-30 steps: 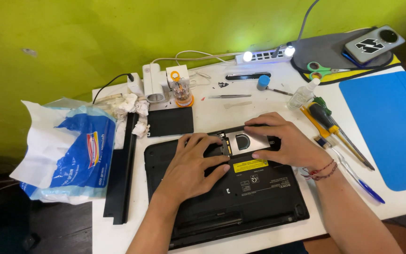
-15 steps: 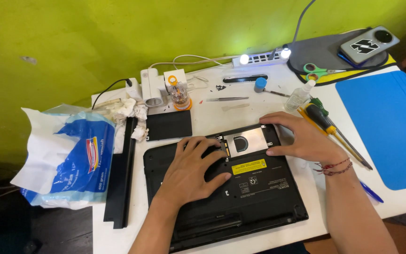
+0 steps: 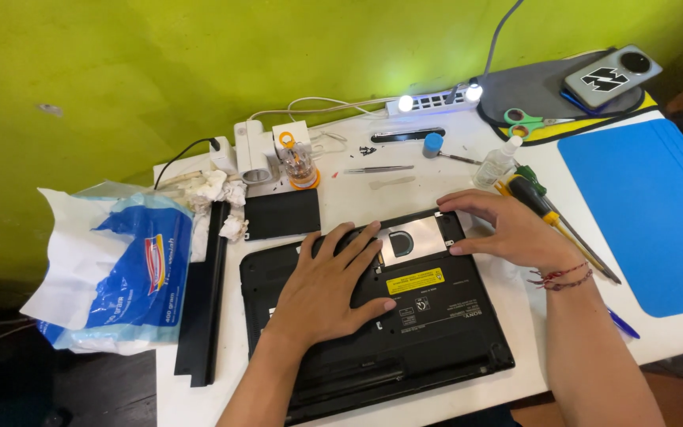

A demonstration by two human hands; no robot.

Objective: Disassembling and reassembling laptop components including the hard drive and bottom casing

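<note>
Head view: left hand [image 3: 322, 289] lies flat, fingers spread, palm down on the underside of the black laptop [image 3: 373, 316]. Not pinching anything; its fingertips reach the left edge of the silver drive caddy [image 3: 413, 239]. Right hand [image 3: 511, 229] is open too, fingers loosely curved, thumb tip against the caddy's right edge, index finger along the laptop's top right corner. Neither grip is closed on anything; both press or rest.

Caddy sits in its bay at the laptop's upper edge, between the two hands, just above a yellow label [image 3: 416, 281]. Laptop lies bottom-up on the white counter [image 3: 341, 198], tilted slightly clockwise.

Around it:
- black cover panel [image 3: 282, 213], loose, just off the laptop's upper left
- long black strip [image 3: 203, 296] along the left side
- blue and white plastic bag [image 3: 116, 269] at far left, hanging over the counter edge
- screwdrivers [image 3: 547, 213] just beside the right hand, yellow and green handles
- small clear bottle [image 3: 498, 162], tweezers [image 3: 379, 168], blue-capped item [image 3: 433, 144] further back
- lit power strip [image 3: 435, 100] against the green wall
- green-handled scissors [image 3: 533, 122] on a grey pad [image 3: 531, 87], blue mat [image 3: 642, 213] at right
</note>
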